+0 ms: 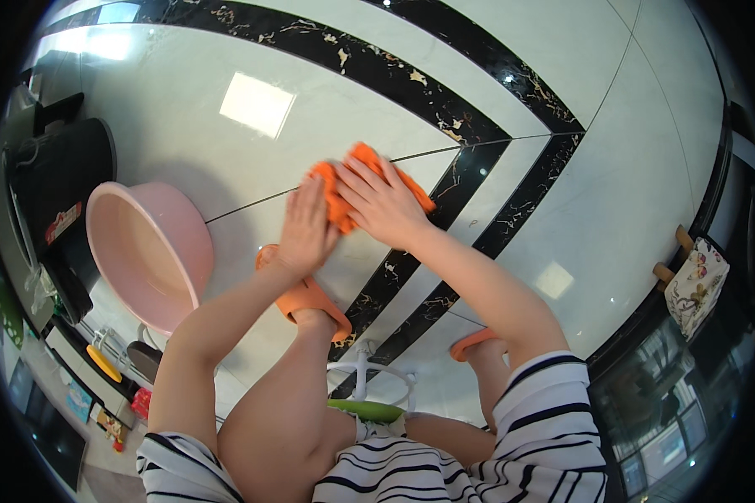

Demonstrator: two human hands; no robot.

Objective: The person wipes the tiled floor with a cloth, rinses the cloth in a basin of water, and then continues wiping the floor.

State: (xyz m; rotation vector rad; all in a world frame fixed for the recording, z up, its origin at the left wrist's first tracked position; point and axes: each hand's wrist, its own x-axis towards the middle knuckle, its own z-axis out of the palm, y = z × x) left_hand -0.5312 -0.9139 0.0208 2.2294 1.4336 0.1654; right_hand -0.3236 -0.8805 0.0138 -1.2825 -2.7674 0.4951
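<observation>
An orange cloth [377, 182] lies bunched between my two hands, slightly blurred, over the pale tiled floor [302, 107]. My right hand [384, 204] is laid across its top with the fingers stretched out. At its left edge my left hand [308, 223] holds it, fingers straight and close together, palm side turned toward the cloth. Whether the cloth touches the floor I cannot tell. To the left stands a pink plastic basin [201, 239] with cloudy liquid in it.
I sit on a green-topped stool [368, 410] with a white ring base. Orange slippers [314, 298] are on my feet. Black marbled border strips [390, 270] cross the floor. A black case [63, 182] stands behind the basin; a floral-covered seat [695, 286] with wooden legs is at right.
</observation>
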